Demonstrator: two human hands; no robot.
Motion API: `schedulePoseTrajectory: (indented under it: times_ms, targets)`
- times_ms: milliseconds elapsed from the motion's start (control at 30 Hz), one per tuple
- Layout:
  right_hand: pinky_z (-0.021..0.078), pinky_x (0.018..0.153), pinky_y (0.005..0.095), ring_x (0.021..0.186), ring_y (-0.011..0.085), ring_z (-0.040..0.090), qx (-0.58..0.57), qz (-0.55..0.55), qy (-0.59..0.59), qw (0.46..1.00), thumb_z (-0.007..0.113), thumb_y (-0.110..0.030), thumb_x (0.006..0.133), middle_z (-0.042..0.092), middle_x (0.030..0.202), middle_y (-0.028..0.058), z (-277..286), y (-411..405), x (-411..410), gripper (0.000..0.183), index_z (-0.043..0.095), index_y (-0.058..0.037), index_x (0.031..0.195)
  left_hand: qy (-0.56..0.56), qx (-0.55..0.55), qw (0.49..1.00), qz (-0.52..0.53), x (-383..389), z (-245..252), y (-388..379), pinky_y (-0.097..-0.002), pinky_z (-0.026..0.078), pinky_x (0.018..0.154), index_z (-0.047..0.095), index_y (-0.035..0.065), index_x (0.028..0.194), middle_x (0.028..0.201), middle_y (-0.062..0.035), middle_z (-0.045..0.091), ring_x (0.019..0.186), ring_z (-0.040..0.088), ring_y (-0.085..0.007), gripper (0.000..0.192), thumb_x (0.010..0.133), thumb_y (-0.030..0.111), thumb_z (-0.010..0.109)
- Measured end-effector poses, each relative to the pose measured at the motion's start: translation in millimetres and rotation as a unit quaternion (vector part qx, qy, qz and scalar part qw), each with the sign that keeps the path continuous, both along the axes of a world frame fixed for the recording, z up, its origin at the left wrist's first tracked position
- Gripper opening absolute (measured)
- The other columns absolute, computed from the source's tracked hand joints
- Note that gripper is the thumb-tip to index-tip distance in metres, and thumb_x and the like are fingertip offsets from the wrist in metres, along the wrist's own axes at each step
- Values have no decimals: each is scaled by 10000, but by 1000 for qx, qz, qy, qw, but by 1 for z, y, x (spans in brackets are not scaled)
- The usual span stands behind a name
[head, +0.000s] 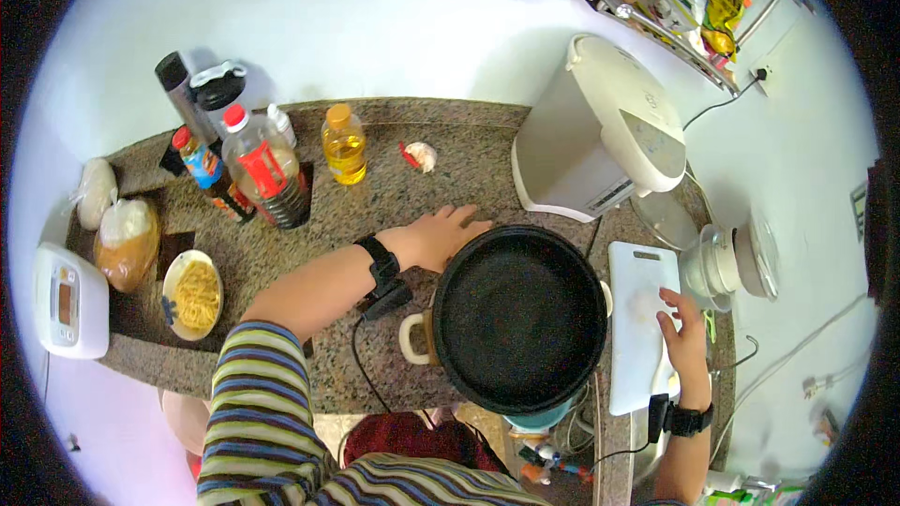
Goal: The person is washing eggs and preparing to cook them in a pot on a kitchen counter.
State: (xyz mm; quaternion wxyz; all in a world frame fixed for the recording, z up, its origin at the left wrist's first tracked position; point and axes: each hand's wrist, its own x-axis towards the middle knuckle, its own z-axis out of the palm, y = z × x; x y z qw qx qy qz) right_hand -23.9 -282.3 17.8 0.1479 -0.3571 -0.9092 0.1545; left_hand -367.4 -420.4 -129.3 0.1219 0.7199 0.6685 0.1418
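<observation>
In the middle of the granite counter [383,207] is a deep black electric pan [520,320] with cream side handles and a bare black interior. My left hand [439,235] rests at its upper-left rim, fingers spread; whether it touches the rim I cannot tell. On the right, my right hand [682,330] hovers over the edge of a white cutting board [633,323], thumb and fingers apart, holding nothing. A whitish object [661,374], partly hidden by that hand, lies on the board. Beyond the hand a bit of green vegetable [710,327] shows. Garlic [423,156] and a red chilli [407,153] lie behind the pan.
A thermo pot [583,133] stands behind the board, near stacked bowls [717,267]. Leftward are an oil bottle [344,147], a large bottle of dark liquid [264,169], a sauce bottle [211,172], a bowl of noodles [195,295] and a white appliance [70,302]. Wrist-device cables hang nearby.
</observation>
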Motion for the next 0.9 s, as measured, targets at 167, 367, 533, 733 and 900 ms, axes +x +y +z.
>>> schedulePoseTrajectory:
  times_ms: [167, 367, 533, 733, 900]
  targets:
    - [404, 679, 303, 828, 243, 488, -33, -33, -9, 999, 532, -27, 660, 515, 920, 106, -15, -3, 29, 291, 499, -60, 948, 57, 26, 989, -131, -5, 22, 25, -411, 379, 748, 203, 185, 1202, 1233, -144, 154, 998, 335, -330, 768, 562, 255, 622]
    - [395, 656, 271, 814, 181, 496, -50, -93, 6, 994, 513, -4, 660, 526, 889, 84, -26, -4, 66, 277, 508, -45, 934, -70, -113, 981, -144, -3, 10, 42, -395, 378, 709, 231, 104, 1175, 961, -172, 418, 848, 439, -349, 660, 623, 276, 550]
    - [401, 654, 276, 820, 187, 502, -56, -116, -3, 992, 510, -76, 699, 531, 901, 90, -31, -13, 75, 239, 510, -41, 936, -62, -60, 988, -129, -3, 29, 27, -392, 381, 715, 297, 64, 1098, 976, -189, 429, 840, 457, -360, 570, 620, 237, 555]
    - [395, 661, 276, 824, 215, 488, -64, -128, 42, 989, 523, -59, 684, 526, 910, 96, -41, -25, 78, 241, 516, -64, 925, -53, -78, 994, -53, -7, 8, 10, -365, 388, 691, 315, 25, 1018, 871, -198, 480, 824, 474, -337, 476, 651, 232, 535]
    - [400, 685, 296, 824, 225, 495, -37, -179, 75, 980, 524, -100, 693, 526, 905, 103, -28, -57, 98, 229, 522, -66, 919, -143, -88, 985, 41, 6, 10, 8, -380, 388, 660, 320, 20, 948, 845, -221, 501, 778, 496, -352, 397, 682, 238, 517]
